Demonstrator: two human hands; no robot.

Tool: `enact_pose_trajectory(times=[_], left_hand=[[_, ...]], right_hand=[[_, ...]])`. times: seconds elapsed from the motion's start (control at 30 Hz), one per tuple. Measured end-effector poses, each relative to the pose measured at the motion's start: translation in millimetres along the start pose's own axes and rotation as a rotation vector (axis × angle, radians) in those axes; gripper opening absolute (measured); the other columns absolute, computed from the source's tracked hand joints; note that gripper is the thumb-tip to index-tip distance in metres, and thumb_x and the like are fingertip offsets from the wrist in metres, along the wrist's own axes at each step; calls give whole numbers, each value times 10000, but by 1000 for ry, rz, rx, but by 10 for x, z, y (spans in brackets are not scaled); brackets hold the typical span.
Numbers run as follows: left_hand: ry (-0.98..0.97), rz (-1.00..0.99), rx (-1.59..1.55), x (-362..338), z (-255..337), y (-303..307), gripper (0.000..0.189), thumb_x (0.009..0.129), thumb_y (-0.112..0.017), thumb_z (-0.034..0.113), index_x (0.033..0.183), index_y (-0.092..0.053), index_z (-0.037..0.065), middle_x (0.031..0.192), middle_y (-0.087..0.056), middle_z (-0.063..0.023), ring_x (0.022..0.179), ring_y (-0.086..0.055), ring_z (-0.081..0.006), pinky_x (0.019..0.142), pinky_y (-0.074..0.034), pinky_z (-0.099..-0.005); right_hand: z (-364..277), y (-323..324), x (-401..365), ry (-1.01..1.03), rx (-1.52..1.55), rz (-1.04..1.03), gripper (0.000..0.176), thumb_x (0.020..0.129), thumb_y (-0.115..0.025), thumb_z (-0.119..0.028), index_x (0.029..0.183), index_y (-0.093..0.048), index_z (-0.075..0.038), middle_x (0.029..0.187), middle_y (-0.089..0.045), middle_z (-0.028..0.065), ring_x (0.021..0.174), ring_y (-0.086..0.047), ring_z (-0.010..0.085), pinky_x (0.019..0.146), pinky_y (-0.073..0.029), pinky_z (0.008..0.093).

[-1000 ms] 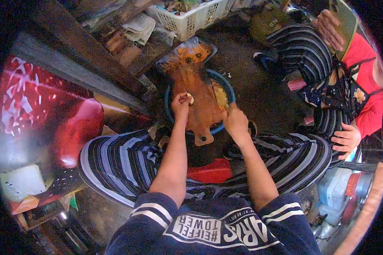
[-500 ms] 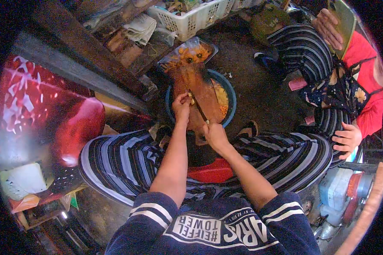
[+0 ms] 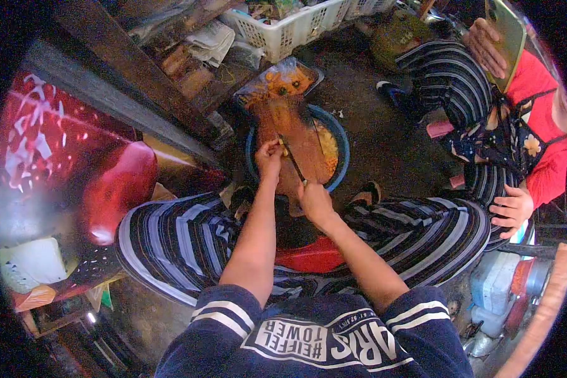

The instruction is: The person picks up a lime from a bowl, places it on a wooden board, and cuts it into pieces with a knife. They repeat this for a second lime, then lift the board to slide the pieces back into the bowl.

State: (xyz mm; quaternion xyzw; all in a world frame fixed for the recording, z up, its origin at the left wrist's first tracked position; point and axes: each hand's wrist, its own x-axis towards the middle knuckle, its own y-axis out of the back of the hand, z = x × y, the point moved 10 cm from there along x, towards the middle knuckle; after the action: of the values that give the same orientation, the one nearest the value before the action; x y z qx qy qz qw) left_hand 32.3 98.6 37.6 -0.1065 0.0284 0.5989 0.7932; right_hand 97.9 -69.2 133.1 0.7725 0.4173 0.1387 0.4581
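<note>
My right hand (image 3: 315, 200) is closed round the handle of a knife (image 3: 293, 159), its blade slanting up and left over a wooden cutting board (image 3: 309, 148). Against the blade's left side, my left hand (image 3: 270, 156) pinches a small pale yellow piece of food (image 3: 284, 150), too small to name. The board lies across a round blue tub (image 3: 343, 151). Chopped yellow-orange bits (image 3: 329, 162) show in the tub to the right of the board. Beyond the board's far end sits a tray (image 3: 238, 99) with orange pieces in it.
A white plastic basket (image 3: 277, 38) stands at the back, near folded papers (image 3: 211, 42). On the right sits another person in a red sleeve (image 3: 545, 179), one hand holding a phone (image 3: 507, 47). A dark wooden beam (image 3: 138, 69) runs along the left.
My right hand and the knife handle have shifted very slightly left. My left hand stays in nearly the same place on the board.
</note>
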Motion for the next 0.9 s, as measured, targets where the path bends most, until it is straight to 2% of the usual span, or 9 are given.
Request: enact_pose_trajectory(times=[0.2,0.3,0.47,0.6,0.7,0.77,0.83,0.87,0.9], left_hand=[[-10,-8,63,-45,58,3,188,730,-577,-15,911,-606,27,758,-579,-35,685,-535,-115,649,-429,-246],[-32,-32,45,2,45,-22,280,723,-557,-31,986,-602,56,789,-572,-43,722,-532,-121,659,-425,-240],[-378,-149,566,-28,313,-189,304,729,-539,-25,951,-654,148,830,-542,-97,788,-529,-201,726,-426,-280],[-404,-159,566,-11,465,-253,229,730,-544,-5,862,-676,127,869,-553,-121,812,-542,-241,733,-434,-316],[-275,-173,626,70,406,-280,193,707,-569,12,846,-664,107,869,-569,-147,825,-559,-260,722,-443,-332],[-237,-67,625,147,332,-200,93,688,-600,35,768,-636,65,831,-590,-149,797,-578,-262,704,-455,-337],[-209,-84,638,106,399,-237,63,688,-604,30,747,-612,52,812,-592,-132,774,-581,-248,696,-458,-339],[-182,-104,652,66,440,-259,43,689,-607,26,725,-588,39,792,-595,-116,751,-584,-234,687,-461,-340],[-179,-104,652,12,509,-271,43,689,-607,26,725,-588,39,792,-595,-116,751,-584,-234,687,-461,-340]], right_hand=[[-19,-101,86,16,-22,-33,309,832,-469,-246,788,-569,44,699,-575,262,663,-575,414,592,-476,467],[145,-297,110,-42,-4,-4,301,835,-468,-240,766,-564,37,688,-573,260,659,-571,418,584,-473,474],[217,-440,75,52,15,41,277,840,-467,-232,819,-491,43,666,-567,256,646,-566,421,566,-461,497],[224,-333,-24,-4,56,3,251,847,-455,-209,822,-495,38,698,-568,262,668,-565,424,572,-452,505],[400,-340,-112,-45,65,-64,256,854,-420,-182,781,-538,33,732,-572,259,686,-570,417,576,-460,488],[558,-714,-75,210,-57,-267,306,846,-404,-189,722,-573,34,756,-576,251,696,-583,392,581,-470,459],[-107,88,-261,540,-285,-415,342,827,-404,-212,711,-582,55,710,-583,236,633,-596,358,556,-480,422],[-114,495,-233,117,0,-534,355,809,-421,-225,693,-582,70,648,-578,230,552,-594,327,528,-482,408],[-56,704,-247,-119,-32,-600,366,812,-418,-232,723,-575,87,608,-570,232,489,-584,308,502,-482,399]])
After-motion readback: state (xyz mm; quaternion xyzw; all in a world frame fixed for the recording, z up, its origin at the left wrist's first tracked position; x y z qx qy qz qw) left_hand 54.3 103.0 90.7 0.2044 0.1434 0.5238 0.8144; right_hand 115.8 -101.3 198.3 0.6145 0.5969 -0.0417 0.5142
